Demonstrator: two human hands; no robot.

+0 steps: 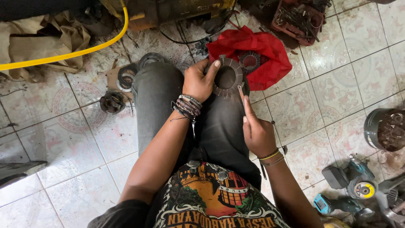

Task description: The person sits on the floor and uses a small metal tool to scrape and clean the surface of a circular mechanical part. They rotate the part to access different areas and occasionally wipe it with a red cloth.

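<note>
My left hand [199,80] grips a flat grey toothed ring plate [230,64] by its left rim, holding it above my knees. My right hand [256,128] pinches a thin metal tool [241,91] whose tip touches the ring's lower right edge. Just beyond the ring lies a red cloth [270,55] with another toothed ring [250,61] resting on it. I am sitting in dark jeans, with several bracelets on my left wrist.
A yellow hose [63,55] crosses the upper left over beige cloth. Round metal parts [126,77] and a small gear piece [112,102] lie left of my leg. An angle grinder [358,185], a dark container of parts [386,128] and a red crate of tools [297,19] sit right.
</note>
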